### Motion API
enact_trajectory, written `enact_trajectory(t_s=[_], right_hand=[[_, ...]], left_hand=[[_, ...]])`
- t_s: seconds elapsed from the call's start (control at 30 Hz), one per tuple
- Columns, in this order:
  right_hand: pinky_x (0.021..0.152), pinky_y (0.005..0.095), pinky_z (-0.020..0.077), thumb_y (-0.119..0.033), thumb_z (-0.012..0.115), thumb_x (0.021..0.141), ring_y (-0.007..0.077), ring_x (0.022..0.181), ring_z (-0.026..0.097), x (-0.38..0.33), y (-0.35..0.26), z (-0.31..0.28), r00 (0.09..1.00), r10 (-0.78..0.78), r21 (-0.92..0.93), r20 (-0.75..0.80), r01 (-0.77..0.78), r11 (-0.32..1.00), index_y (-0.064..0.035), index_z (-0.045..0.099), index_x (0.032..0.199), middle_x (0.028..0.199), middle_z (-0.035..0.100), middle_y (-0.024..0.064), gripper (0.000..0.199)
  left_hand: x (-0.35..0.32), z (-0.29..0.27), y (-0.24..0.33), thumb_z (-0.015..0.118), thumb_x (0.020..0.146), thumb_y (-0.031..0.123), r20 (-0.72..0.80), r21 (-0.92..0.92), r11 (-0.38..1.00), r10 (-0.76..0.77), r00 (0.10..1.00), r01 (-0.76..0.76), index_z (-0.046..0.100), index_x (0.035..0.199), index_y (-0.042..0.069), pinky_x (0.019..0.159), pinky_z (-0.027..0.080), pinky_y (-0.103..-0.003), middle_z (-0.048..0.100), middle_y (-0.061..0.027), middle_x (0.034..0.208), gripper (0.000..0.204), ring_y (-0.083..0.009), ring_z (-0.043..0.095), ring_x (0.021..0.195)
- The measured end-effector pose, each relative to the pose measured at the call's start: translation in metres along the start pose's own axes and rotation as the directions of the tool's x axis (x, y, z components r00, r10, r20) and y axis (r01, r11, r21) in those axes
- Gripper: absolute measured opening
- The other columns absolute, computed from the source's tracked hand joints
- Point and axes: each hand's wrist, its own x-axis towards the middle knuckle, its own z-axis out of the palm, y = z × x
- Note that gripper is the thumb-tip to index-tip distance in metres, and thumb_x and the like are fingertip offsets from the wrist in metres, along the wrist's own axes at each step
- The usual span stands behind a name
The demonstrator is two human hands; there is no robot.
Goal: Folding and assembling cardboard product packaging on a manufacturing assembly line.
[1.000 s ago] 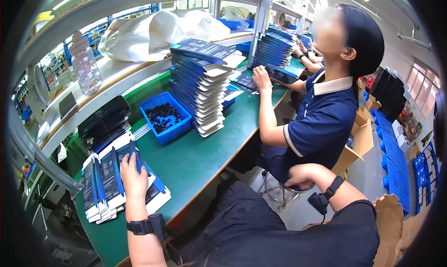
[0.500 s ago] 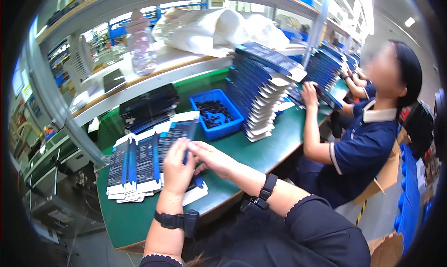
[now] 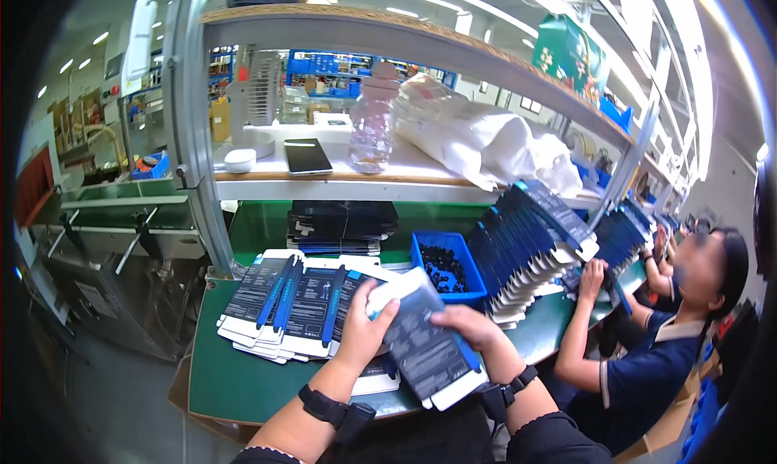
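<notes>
A dark flat carton (image 3: 422,352) with white flaps and a blue edge is held tilted over the front of the green table. My left hand (image 3: 366,325) grips its left edge, thumb on the face. On its right side my right hand (image 3: 471,326) is closed round the edge, thumb on top. To the left, several flattened printed cartons (image 3: 312,306) lie overlapping on the table. Behind the held carton stands a blue bin (image 3: 479,290) of small black parts (image 3: 441,263). A tall leaning stack of dark cartons (image 3: 518,249) rises right of the bin.
A bundle of dark flat cartons (image 3: 344,223) lies under the shelf (image 3: 340,190). On the shelf are a phone (image 3: 307,157), a clear bottle (image 3: 373,128) and white plastic bags (image 3: 477,132). A co-worker (image 3: 647,367) handles cartons at the right; a metal post (image 3: 194,140) stands left.
My hands were together over the flat cartons; now they are apart, holding one carton closer to me. The view has swung left and up.
</notes>
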Motion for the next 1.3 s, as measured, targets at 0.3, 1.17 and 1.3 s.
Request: enact_trajectory(t_s=[0.3,1.17,1.3], right_hand=[[0.064,0.0385,0.0476,-0.025,0.059,0.081,0.0310,0.069,0.062,0.074,-0.031,-0.078,0.675,-0.656,-0.909,-0.339,-0.055,0.413,-0.0018,0.064,0.085,0.073,0.064,0.0156,0.024],[0.043,0.0198,0.0368,0.000,0.067,0.072,0.0067,0.047,0.049,0.102,-0.028,-0.061,0.776,-0.493,-0.724,-0.393,0.070,0.686,-0.0043,0.054,0.073,0.059,0.053,-0.0011,0.015],[0.043,0.0193,0.0385,0.000,0.065,0.074,0.0081,0.049,0.052,0.089,-0.036,-0.037,0.668,-0.624,-0.618,-0.405,0.303,0.725,-0.0038,0.052,0.076,0.062,0.055,0.0019,0.014]], left_hand=[[0.002,0.004,-0.022,0.063,0.080,0.016,0.071,-0.226,0.866,-0.443,0.894,0.446,0.058,0.097,-0.005,0.072,0.047,-0.030,0.064,-0.0139,0.088,0.028,-0.0202,0.062,0.081],[-0.001,-0.001,-0.013,0.061,0.079,0.024,0.076,0.040,0.953,-0.303,0.950,0.300,0.052,0.109,-0.010,0.082,0.046,-0.037,0.060,-0.0250,0.098,0.045,-0.0356,0.059,0.094],[-0.003,-0.001,-0.012,0.062,0.079,0.023,0.054,0.045,0.960,-0.280,0.959,0.278,0.053,0.107,-0.009,0.080,0.046,-0.037,0.061,-0.0245,0.097,0.043,-0.0359,0.060,0.092]])
